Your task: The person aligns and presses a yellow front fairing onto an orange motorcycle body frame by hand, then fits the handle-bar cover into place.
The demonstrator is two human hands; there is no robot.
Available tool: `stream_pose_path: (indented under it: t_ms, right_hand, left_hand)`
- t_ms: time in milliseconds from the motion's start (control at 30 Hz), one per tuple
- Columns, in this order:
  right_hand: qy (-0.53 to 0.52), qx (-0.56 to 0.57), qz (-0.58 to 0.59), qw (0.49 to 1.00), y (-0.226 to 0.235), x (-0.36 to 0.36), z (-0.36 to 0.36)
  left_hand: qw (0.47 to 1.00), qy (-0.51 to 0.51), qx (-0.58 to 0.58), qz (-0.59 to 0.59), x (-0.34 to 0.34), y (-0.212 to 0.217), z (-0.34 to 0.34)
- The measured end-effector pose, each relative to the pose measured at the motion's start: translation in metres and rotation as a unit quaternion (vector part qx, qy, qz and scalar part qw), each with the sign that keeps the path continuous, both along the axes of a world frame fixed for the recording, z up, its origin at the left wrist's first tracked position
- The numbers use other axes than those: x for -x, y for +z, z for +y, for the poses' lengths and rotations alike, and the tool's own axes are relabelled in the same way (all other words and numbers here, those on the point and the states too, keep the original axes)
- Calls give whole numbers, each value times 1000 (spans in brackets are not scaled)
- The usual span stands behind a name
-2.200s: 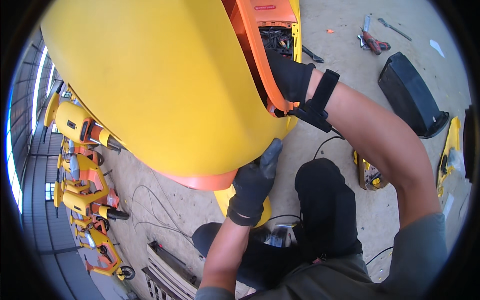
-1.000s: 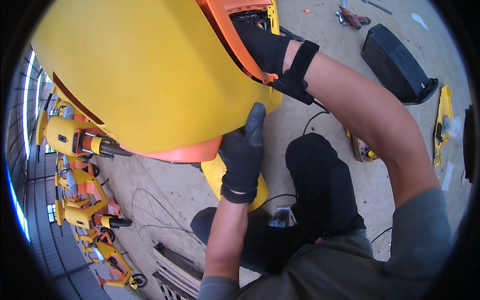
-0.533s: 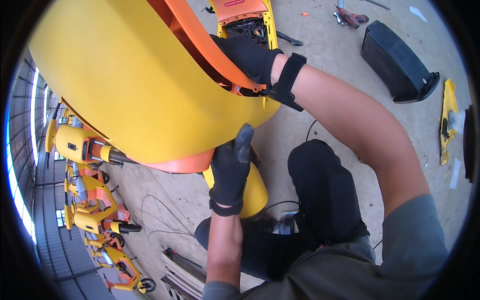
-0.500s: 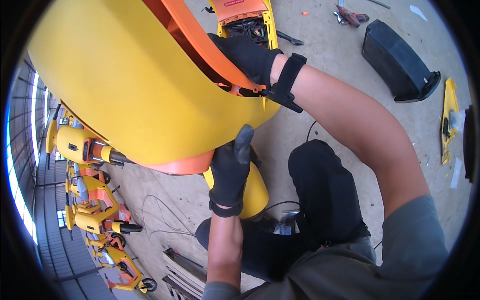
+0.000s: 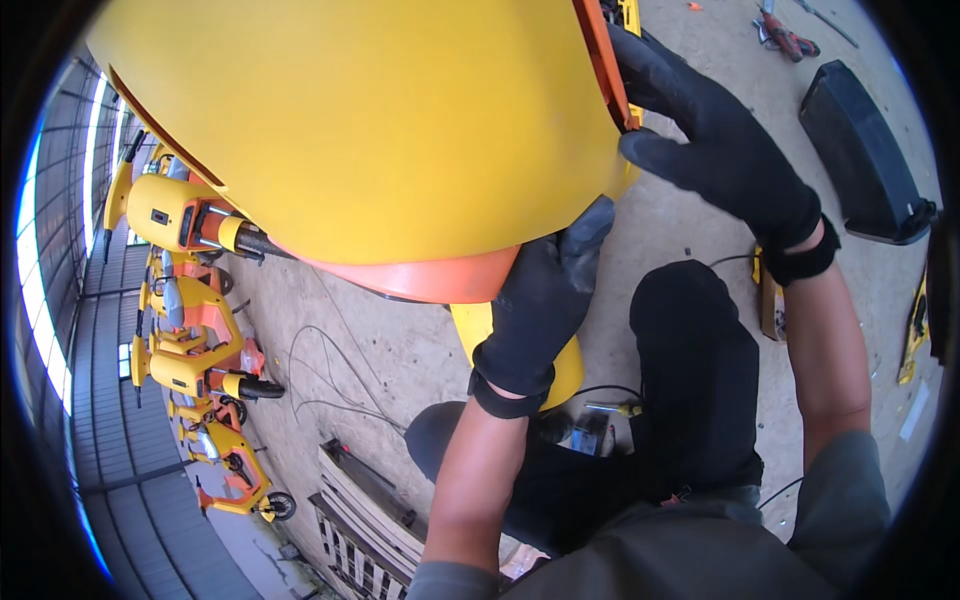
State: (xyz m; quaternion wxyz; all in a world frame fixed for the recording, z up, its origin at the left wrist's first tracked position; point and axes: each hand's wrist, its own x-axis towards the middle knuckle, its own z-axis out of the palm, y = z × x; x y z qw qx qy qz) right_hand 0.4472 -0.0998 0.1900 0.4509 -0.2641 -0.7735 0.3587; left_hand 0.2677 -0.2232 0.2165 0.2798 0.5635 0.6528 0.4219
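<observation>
- Yellow shell (image 5: 380, 140) sits in front of you, blocking your view
- Left hand (image 5: 540, 310) has its lower edge, thumb outside
- Right hand (image 5: 735, 150) half open at the orange trim (image 5: 603, 62), contact unclear
- Scooters (image 5: 175, 370) left, black bin (image 5: 865, 155) and red tool (image 5: 788, 40) right

Panel (image 5: 380, 130) yel, strip (image 5: 430, 277) below orng, gloves (image 5: 535, 315) & trousers (image 5: 695, 370) blk, shirt (image 5: 690, 550) dk gry, floor (image 5: 780, 425) gry.

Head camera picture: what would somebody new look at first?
The big yellow shell, filling the upper middle, with an orange strip along its lower edge. Then the black-gloved left hand at the shell's lower edge and right hand at its right side. Far left, yellow and orange scooters line up.
</observation>
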Motion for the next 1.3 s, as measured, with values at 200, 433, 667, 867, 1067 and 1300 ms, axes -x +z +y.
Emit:
stream_pose_path:
  t_ms: [200, 433, 667, 867, 1067, 1300]
  right_hand:
    - [-49, -51, -26, 997, -7, -17, 4]
    - [-103, -179, -79, 975, -2, -1, 3]
    - [-171, -159, -23, 972, 1, 14, -12]
    - [-192, -142, 32, 971, -3, 30, -14]
    - [-131, -102, 12, 986, 5, 25, -15]
    - [-119, -139, -58, 981, 8, 17, -17]
  left_hand:
    - [996, -10, -40, 77, 0, -2, 2]
    - [998, -49, -19, 36, 9, -8, -1]
    - [997, -44, -36, -51, -7, 7, -1]
    - [998, -27, -51, -12, -14, 17, -2]
    - [998, -6, 28, -49, -8, 18, -6]
    - [998, 64, 19, -21, -2, 12, -12]
